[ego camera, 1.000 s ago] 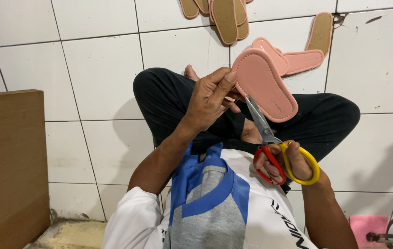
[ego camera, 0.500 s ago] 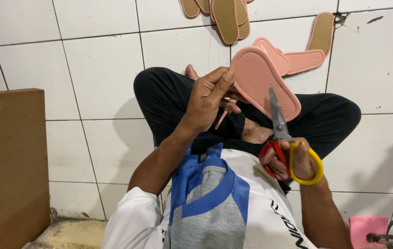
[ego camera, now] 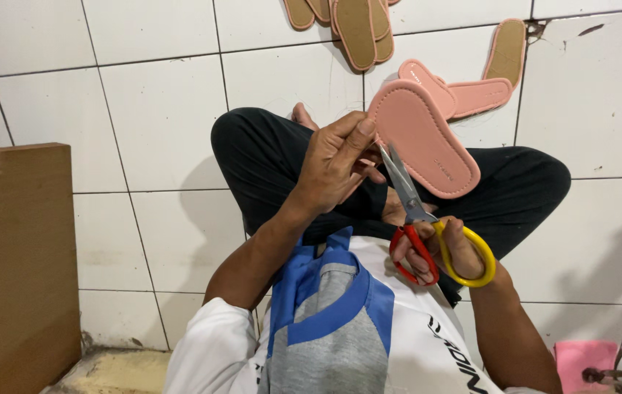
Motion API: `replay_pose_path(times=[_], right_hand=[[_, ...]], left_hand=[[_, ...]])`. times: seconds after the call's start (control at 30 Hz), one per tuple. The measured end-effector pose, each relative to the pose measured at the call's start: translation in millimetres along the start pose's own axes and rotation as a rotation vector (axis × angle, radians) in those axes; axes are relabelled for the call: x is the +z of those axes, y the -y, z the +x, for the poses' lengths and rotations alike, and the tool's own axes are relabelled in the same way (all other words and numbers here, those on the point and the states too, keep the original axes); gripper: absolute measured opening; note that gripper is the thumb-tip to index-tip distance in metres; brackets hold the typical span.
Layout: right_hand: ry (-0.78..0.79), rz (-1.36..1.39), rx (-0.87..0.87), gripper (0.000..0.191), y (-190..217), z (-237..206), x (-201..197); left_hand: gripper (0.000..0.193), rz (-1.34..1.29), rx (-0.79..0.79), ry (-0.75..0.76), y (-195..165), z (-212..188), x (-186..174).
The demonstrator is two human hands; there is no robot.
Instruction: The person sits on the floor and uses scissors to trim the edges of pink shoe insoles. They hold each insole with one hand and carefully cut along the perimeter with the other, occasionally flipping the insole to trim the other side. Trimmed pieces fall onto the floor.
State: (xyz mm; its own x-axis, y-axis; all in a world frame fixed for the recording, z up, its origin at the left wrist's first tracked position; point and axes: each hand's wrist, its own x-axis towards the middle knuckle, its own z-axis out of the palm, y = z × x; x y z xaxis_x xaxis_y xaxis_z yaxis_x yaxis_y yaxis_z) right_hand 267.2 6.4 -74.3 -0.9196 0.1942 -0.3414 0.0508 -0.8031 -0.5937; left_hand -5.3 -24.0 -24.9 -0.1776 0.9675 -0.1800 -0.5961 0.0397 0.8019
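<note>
Here the left hand [ego camera: 336, 164] pinches a pink sole [ego camera: 422, 138] by its near edge, fingers closed on it, holding it up over the crossed legs. Right hand [ego camera: 439, 252] grips scissors [ego camera: 428, 233] with red and yellow handles, fingers through the loops, blades slightly parted, tips right at the sole's edge near the left thumb. More soles [ego camera: 464, 91], pink and tan, lie on the white tiled floor [ego camera: 158, 109]. Brown board [ego camera: 15, 263] at left.
</note>
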Motion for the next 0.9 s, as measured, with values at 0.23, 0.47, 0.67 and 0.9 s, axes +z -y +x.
replay_pose_path(times=[0.23,0.47,0.67,0.9], right_hand=[[0.09,-0.038,0.023,0.107,4.7,6.2,-3.1],[-0.32,-0.241,-0.251,0.079,21.5,-15.8,10.8],[-0.7,-0.871,-0.654,0.041,54.5,0.0,25.5],[-0.71,-0.222,-0.496,0.022,67.3,29.4,52.4]], left_hand=[[0.037,0.142,-0.006,-0.02,-4.5,-2.3,2.4],[0.035,0.001,-0.034,-0.028,-2.8,1.0,-2.9],[0.034,-0.031,-0.084,0.024,-0.3,-0.3,0.0],[0.021,0.186,-0.064,0.131,0.3,-9.2,-2.3]])
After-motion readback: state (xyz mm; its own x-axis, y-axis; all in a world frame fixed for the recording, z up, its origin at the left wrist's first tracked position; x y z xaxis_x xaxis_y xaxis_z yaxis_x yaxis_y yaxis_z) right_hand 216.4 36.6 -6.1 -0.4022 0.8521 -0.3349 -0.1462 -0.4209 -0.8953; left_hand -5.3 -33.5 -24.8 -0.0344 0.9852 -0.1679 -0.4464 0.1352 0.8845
